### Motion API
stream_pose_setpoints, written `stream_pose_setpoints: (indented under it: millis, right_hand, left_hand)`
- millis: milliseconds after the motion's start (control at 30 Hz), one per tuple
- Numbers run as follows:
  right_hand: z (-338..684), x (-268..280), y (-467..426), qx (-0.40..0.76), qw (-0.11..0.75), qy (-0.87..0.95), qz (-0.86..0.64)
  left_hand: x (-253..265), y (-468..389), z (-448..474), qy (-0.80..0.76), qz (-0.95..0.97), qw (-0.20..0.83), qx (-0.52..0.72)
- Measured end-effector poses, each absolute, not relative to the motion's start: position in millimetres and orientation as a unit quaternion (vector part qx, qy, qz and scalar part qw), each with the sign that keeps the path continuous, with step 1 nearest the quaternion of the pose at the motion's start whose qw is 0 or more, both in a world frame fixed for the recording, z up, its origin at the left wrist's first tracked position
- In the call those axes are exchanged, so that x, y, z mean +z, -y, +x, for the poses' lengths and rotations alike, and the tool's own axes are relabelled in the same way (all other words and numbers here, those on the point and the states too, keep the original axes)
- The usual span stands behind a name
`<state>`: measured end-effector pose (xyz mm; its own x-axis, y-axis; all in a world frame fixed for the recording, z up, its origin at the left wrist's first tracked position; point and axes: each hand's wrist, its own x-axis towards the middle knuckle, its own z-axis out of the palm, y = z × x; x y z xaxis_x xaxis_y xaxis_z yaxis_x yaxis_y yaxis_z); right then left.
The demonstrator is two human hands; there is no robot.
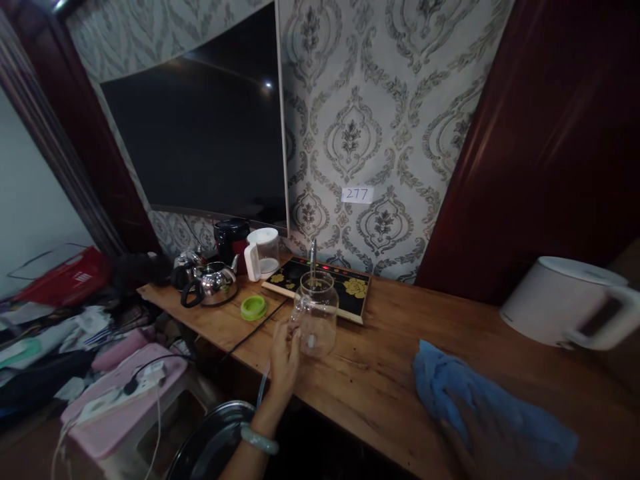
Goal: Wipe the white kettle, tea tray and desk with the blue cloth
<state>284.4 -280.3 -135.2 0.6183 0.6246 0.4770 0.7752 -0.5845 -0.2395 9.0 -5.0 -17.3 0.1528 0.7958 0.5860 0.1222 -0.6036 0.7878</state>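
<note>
My left hand (286, 350) is closed around the side handle of a clear glass teapot (319, 327) without a lid. The teapot is upright at the front edge of the wooden counter, in front of a black tea stove (356, 288) with gold flowers and a lit red display. A curved metal spout (313, 257) rises behind the teapot's mouth. At the lower right, my right hand (477, 433), blurred and dark, grips a bunched blue cloth (505, 413) on the counter. Left of the teapot lies a green ring-shaped lid (254, 307).
A shiny steel kettle (216, 285), a white-handled glass jug (263, 253) and a dark appliance (231, 237) stand at the left. A white electric kettle (555, 300) stands right. Below are a black basin (215, 440) and a pink stool (120, 413) with a power strip.
</note>
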Motion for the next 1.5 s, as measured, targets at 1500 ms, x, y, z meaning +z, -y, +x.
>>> stream_pose_setpoints:
  millis: [1500]
  right_hand:
    - [262,-90,286,-0.13,0.129,0.384,-0.905]
  left_hand:
    - [-56,32,24,-0.391,0.846,0.197,0.305]
